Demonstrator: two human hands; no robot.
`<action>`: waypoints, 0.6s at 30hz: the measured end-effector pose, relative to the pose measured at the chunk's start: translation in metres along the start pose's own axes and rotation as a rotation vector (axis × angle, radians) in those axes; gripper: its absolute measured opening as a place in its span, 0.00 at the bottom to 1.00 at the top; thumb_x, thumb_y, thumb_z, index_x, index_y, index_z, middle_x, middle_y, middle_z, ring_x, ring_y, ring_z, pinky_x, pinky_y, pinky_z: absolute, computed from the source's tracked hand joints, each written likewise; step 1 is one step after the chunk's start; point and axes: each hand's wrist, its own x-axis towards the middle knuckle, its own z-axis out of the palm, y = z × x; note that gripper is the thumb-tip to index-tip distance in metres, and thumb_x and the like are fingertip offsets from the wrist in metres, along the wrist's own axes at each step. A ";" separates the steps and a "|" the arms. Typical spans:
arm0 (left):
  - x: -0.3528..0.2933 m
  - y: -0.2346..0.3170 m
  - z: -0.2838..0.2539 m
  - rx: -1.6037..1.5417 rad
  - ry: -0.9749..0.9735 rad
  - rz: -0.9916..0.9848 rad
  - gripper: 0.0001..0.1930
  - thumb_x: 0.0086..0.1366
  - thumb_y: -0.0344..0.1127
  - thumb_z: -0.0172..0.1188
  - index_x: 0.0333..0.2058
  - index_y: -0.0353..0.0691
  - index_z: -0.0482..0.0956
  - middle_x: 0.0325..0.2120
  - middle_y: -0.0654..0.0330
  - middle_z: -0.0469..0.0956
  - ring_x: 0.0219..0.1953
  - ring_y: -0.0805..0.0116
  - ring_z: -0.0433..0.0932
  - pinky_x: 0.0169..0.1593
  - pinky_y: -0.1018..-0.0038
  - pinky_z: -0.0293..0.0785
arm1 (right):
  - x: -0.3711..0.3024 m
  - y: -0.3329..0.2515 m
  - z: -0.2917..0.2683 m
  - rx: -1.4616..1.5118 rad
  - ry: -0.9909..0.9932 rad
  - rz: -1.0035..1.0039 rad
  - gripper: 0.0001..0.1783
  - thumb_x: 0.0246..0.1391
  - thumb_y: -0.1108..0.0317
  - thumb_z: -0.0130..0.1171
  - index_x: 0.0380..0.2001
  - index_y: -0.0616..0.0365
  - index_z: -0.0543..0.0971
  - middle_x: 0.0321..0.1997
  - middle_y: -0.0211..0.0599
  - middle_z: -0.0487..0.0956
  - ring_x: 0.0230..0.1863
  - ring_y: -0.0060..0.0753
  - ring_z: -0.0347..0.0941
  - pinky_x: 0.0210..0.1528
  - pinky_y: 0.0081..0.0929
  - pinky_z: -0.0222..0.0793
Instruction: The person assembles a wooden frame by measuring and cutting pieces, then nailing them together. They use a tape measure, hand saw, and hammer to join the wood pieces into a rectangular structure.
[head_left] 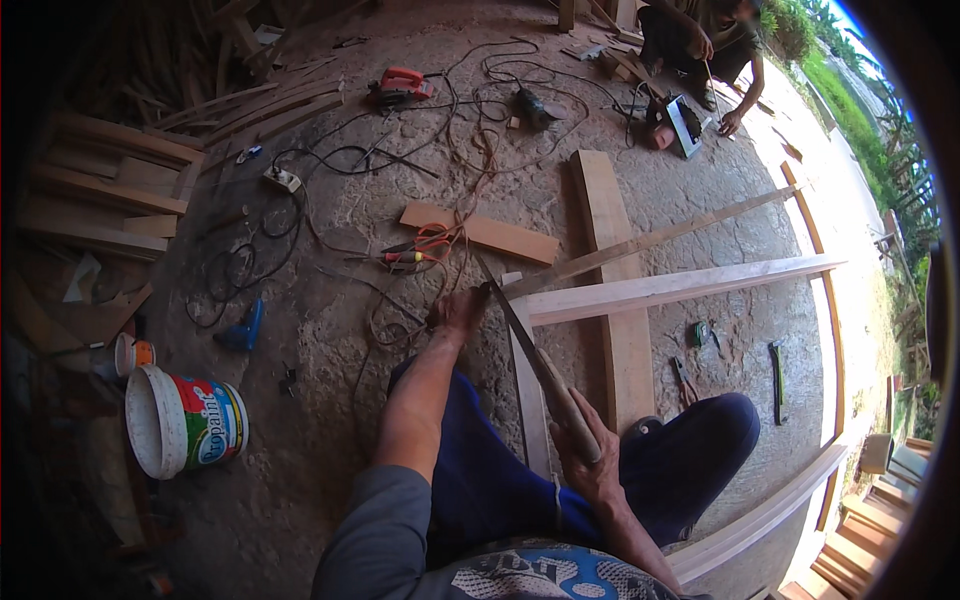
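The right hand point(592, 458) grips the round wooden handle of a long, tapered hand tool point(547, 374), with the fingers wrapped around the handle; this grip presumably serves to control the blade angle. The tool lies between the knees, its blade pointing forward and left across the corner of a pale timber frame point(680, 287). The left hand point(460, 312) is just beside the blade tip and the near end of a narrow wooden strip point(650, 240), probably to steady one of them; its fingers are largely hidden, so whether they pinch anything cannot be told. A wide plank point(598, 200) lies beneath the frame rail and strip, apparently as a support off the rough floor. The pliers point(685, 382) and tape measure point(698, 333) rest right of the plank, seemingly placed for easy reach.
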 end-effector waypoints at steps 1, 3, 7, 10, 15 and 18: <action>-0.002 -0.008 0.003 0.005 0.015 -0.006 0.16 0.60 0.34 0.61 0.48 0.49 0.79 0.33 0.52 0.85 0.39 0.46 0.86 0.35 0.50 0.82 | -0.004 -0.003 -0.002 -0.001 -0.013 0.009 0.32 0.58 0.68 0.69 0.64 0.62 0.72 0.47 0.54 0.85 0.47 0.46 0.86 0.48 0.34 0.79; -0.005 0.010 -0.017 -0.050 -0.039 -0.053 0.15 0.61 0.36 0.60 0.48 0.49 0.79 0.33 0.51 0.85 0.40 0.45 0.85 0.37 0.49 0.82 | -0.018 -0.008 -0.018 -0.063 -0.031 0.084 0.33 0.57 0.68 0.69 0.64 0.62 0.72 0.48 0.54 0.84 0.48 0.47 0.85 0.48 0.35 0.80; -0.005 0.015 -0.019 -0.080 -0.108 -0.074 0.13 0.65 0.39 0.57 0.48 0.50 0.78 0.34 0.50 0.85 0.40 0.42 0.85 0.39 0.47 0.81 | -0.022 -0.010 -0.028 -0.110 0.001 0.015 0.32 0.57 0.69 0.68 0.64 0.62 0.72 0.52 0.54 0.83 0.52 0.47 0.84 0.50 0.35 0.80; -0.005 0.004 -0.003 -0.137 0.047 -0.002 0.11 0.67 0.39 0.55 0.46 0.50 0.79 0.34 0.51 0.85 0.40 0.43 0.85 0.38 0.47 0.81 | 0.041 0.009 0.014 0.010 -0.030 0.055 0.30 0.59 0.67 0.66 0.63 0.62 0.73 0.54 0.56 0.82 0.54 0.52 0.82 0.52 0.35 0.78; -0.004 0.003 0.005 -0.078 -0.031 -0.044 0.11 0.66 0.39 0.55 0.45 0.48 0.80 0.34 0.51 0.85 0.38 0.44 0.85 0.36 0.49 0.81 | 0.057 0.011 0.026 0.005 -0.046 0.062 0.31 0.59 0.65 0.66 0.64 0.62 0.72 0.55 0.57 0.81 0.55 0.53 0.81 0.54 0.36 0.76; -0.006 -0.008 0.009 -0.094 -0.037 -0.060 0.12 0.65 0.38 0.56 0.46 0.47 0.80 0.34 0.51 0.85 0.37 0.45 0.86 0.35 0.50 0.81 | -0.024 -0.016 -0.028 -0.138 -0.068 0.020 0.33 0.56 0.68 0.68 0.64 0.62 0.72 0.56 0.55 0.82 0.57 0.47 0.81 0.56 0.34 0.77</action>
